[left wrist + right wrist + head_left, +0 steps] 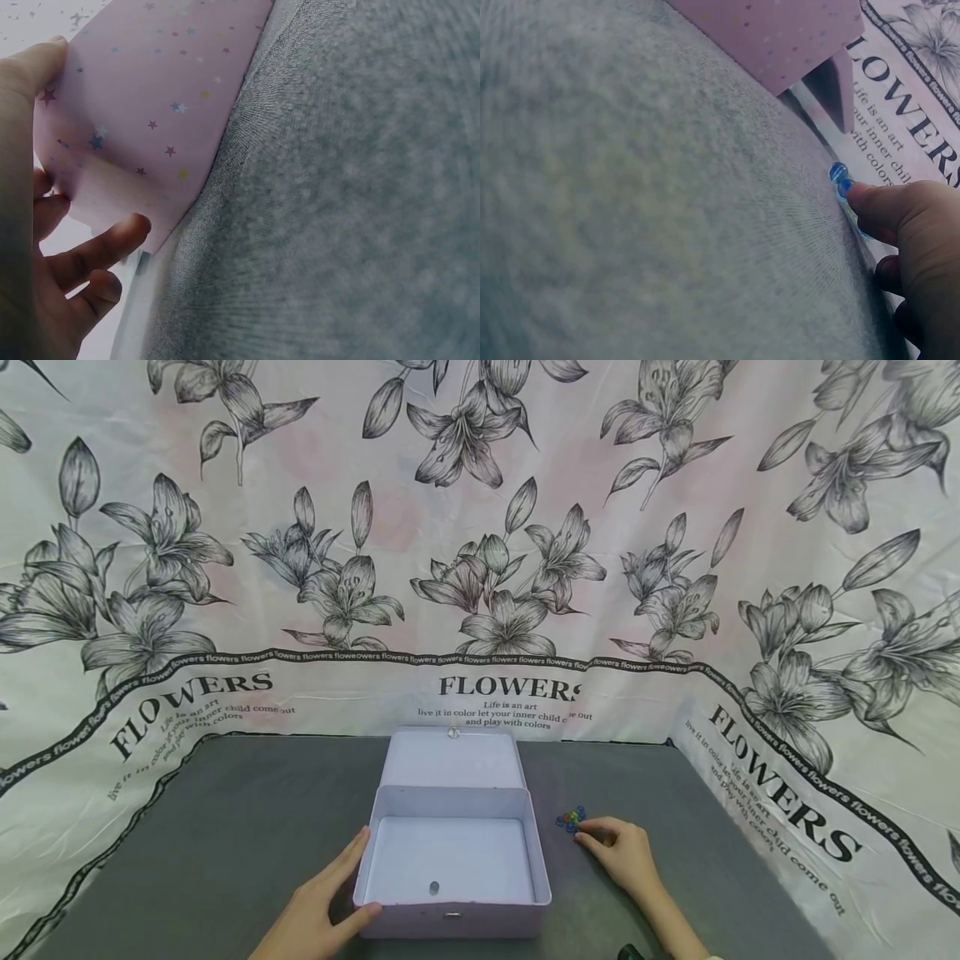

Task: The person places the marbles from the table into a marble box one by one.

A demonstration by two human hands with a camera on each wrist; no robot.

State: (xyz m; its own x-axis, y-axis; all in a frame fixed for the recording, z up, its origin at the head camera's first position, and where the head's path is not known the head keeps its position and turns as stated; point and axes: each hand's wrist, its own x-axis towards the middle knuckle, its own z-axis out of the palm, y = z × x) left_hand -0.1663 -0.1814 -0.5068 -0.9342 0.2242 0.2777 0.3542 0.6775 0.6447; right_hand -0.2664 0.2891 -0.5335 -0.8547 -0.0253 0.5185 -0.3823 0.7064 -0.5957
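Note:
An open lilac tin box (450,920) with colored stars on its outside stands before me, lid (452,760) folded back. My left hand (318,893) rests at its front left corner, thumb on the front rim and fingers straight along the left side. In the left wrist view the left hand's fingers (97,251) are spread beside the starred wall. To the right of the box lies a small cluster of blue, green and red glass marbles (573,815). My right hand (622,852) pinches at the cluster's near edge, a blue marble (844,187) at the thumb tip.
A small grey oval (434,887) shows on the box's inside floor near the front. The grey cloth (247,827) covers the table. White flower-printed fabric (510,693) hangs behind and along both sides. A dark object (630,952) pokes in at the bottom edge by the right forearm.

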